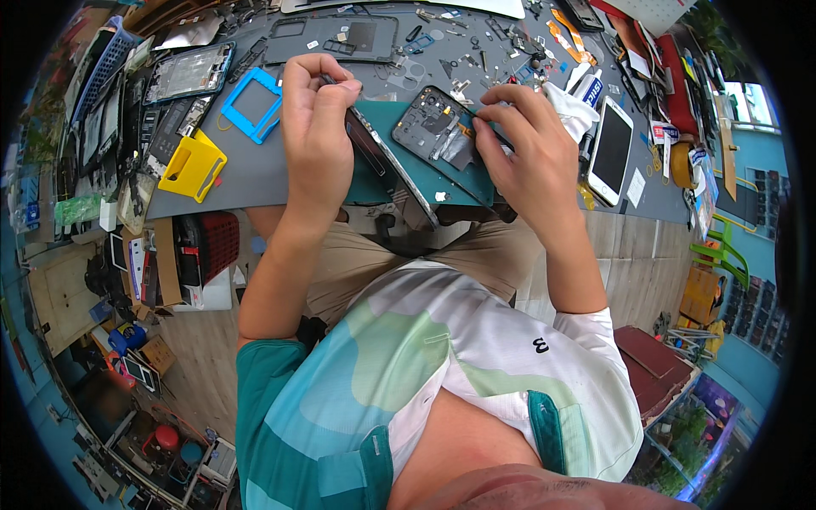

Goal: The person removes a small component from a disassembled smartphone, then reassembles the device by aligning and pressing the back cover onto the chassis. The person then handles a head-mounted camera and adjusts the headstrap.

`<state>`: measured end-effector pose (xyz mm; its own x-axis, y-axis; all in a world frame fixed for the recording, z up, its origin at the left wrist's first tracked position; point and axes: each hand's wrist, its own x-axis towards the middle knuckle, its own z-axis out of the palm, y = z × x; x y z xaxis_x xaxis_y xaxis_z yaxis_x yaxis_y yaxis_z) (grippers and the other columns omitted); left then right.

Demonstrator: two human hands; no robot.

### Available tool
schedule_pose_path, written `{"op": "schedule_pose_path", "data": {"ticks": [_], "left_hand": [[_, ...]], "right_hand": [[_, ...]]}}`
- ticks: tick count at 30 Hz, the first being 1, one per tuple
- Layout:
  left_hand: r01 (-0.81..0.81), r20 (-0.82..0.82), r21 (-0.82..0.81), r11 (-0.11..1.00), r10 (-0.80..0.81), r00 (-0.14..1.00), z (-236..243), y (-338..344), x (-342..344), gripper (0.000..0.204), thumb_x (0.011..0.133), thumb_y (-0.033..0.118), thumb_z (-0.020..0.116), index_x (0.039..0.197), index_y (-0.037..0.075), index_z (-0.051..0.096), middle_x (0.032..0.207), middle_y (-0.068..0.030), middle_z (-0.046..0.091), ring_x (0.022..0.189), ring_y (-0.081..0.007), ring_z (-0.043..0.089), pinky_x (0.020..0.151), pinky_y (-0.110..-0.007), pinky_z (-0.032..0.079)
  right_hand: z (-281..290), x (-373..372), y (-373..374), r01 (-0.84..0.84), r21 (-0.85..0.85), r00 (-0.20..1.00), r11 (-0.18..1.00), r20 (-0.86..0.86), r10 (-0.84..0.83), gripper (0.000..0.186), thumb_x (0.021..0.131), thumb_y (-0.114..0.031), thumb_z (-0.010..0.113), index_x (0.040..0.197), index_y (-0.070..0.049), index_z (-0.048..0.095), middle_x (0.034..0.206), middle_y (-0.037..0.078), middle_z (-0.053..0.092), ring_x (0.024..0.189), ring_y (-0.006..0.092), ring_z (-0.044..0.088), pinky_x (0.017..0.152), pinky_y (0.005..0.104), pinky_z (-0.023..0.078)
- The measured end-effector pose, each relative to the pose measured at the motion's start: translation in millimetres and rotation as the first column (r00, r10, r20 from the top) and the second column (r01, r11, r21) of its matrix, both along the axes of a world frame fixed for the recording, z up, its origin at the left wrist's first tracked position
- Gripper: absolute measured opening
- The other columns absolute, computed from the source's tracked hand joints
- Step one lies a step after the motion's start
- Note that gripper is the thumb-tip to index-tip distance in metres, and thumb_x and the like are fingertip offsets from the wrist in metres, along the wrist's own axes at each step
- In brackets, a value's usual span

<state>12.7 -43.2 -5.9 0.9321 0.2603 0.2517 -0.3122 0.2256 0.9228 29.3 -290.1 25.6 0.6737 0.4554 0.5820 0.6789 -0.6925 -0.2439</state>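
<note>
My left hand [321, 119] grips the upper end of a thin dark phone part [387, 161] between thumb and curled fingers. The part is tilted on its edge, its lower end reaching past the table's front edge. To its right a dark phone housing [435, 123], bare of its cover and with parts showing inside, lies on a green mat [374, 191]. At that housing's right side is my right hand [534, 140], thumb and fingers bent together; what they hold, if anything, is hidden. A slim dark stick [459, 183] lies below the housing, across the mat.
A white phone [610, 151] lies right of my right hand, beside a white cloth [571, 112]. Left of my left hand are a blue frame [253, 105] and a yellow holder [194, 166]. Small loose parts [459, 64] litter the far table; stacked phone parts [102, 119] crowd its left end.
</note>
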Motion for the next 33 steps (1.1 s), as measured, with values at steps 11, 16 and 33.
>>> {"op": "schedule_pose_path", "data": {"ticks": [11, 16, 33], "left_hand": [[-0.012, 0.001, -0.001, 1.000, 0.012, 1.000, 2.0, -1.3, 0.3, 0.014, 0.100, 0.007, 0.056, 0.113, 0.001, 0.053, 0.100, -0.0086, 0.054, 0.096, -0.0166, 0.049, 0.095, -0.031, 0.042], [-0.015, -0.019, -0.011, 1.000, 0.015, 1.000, 3.7, -2.6, 0.1, 0.015, 0.100, 0.006, 0.056, 0.113, 0.001, 0.053, 0.100, -0.0085, 0.054, 0.096, -0.0164, 0.049, 0.095, -0.031, 0.042], [-0.029, -0.056, -0.009, 1.000, 0.028, 0.998, 3.4, -0.2, -1.2, 0.016, 0.099, 0.005, 0.057, 0.114, 0.000, 0.053, 0.104, -0.0094, 0.055, 0.098, -0.0173, 0.051, 0.099, -0.032, 0.044]], "right_hand": [[0.4, 2.6, 1.9, -0.066, 0.081, 0.996, 0.994, -0.051, 0.071, 0.009, 0.088, -0.001, 0.080, 0.094, -0.001, 0.074, 0.109, 0.004, 0.073, 0.095, 0.0279, 0.072, 0.078, 0.0397, 0.058], [-8.0, 2.6, -0.7, -0.056, 0.101, 0.995, 0.993, -0.073, 0.063, 0.011, 0.088, -0.002, 0.082, 0.096, -0.001, 0.075, 0.109, 0.004, 0.073, 0.094, 0.0280, 0.071, 0.079, 0.0395, 0.058], [-1.6, -9.3, -19.3, 0.022, 0.154, 0.994, 0.988, -0.108, -0.006, 0.013, 0.087, 0.000, 0.083, 0.098, 0.000, 0.078, 0.112, 0.008, 0.076, 0.092, 0.0258, 0.074, 0.079, 0.0361, 0.060]]}}
